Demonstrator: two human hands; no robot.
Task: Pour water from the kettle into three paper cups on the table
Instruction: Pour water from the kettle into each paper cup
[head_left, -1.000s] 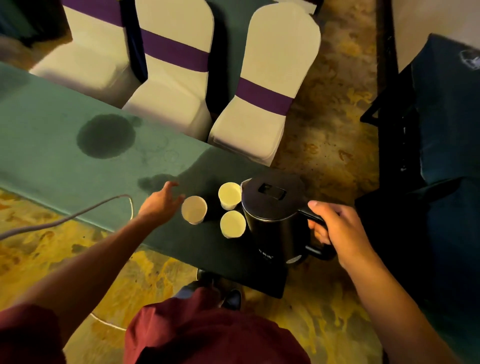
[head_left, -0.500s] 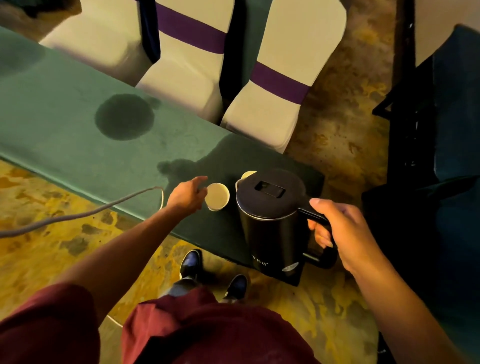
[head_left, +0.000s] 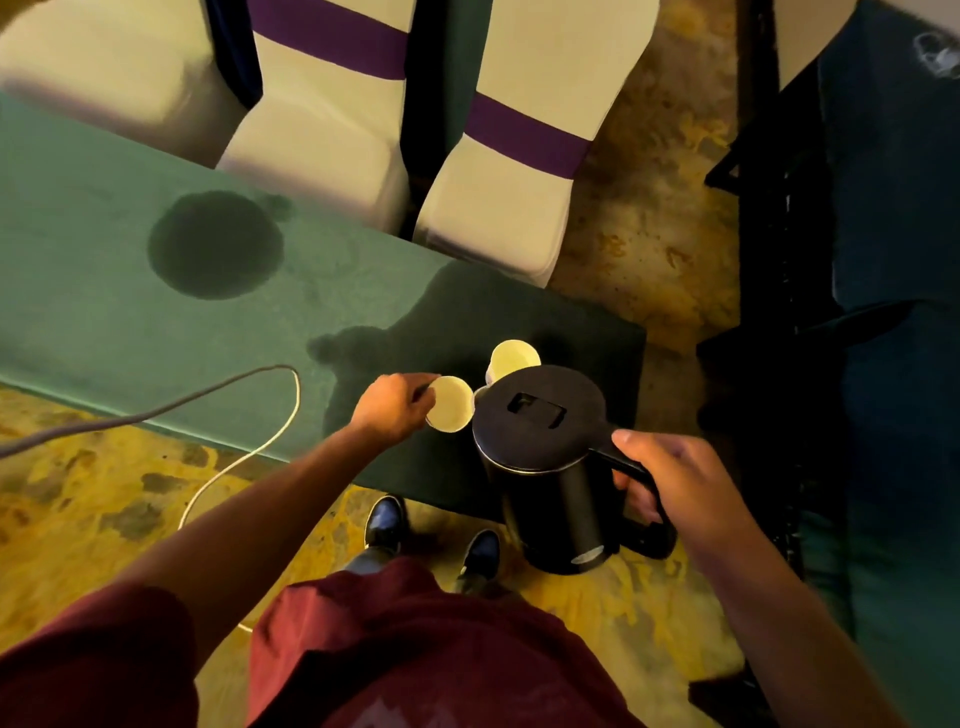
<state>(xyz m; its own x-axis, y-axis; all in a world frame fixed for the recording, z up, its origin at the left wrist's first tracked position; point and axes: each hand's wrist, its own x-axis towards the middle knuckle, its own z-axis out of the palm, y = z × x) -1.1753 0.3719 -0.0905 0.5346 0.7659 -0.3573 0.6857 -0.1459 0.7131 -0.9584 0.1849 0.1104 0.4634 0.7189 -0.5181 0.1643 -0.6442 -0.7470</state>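
Observation:
A black electric kettle (head_left: 540, 441) hangs in the air over the near right end of the green table (head_left: 104, 312), lid shut, its spout turned towards the cups. My right hand (head_left: 675, 493) grips its handle. My left hand (head_left: 395, 408) holds the side of a white paper cup (head_left: 451, 404) that sits on the table just left of the spout. A second paper cup (head_left: 511, 358) stands behind it, partly covered by the kettle. The third cup is hidden under the kettle.
A round dark wet patch (head_left: 215, 244) marks the cloth at left. A grey cable (head_left: 249, 410) loops off the table's near edge. Two white chairs with purple bands (head_left: 519, 171) stand behind the table. Dark furniture (head_left: 883, 260) fills the right side.
My left hand reached the nearest cup and closed on its side. The kettle rose and moved forward over the cups, covering one of them.

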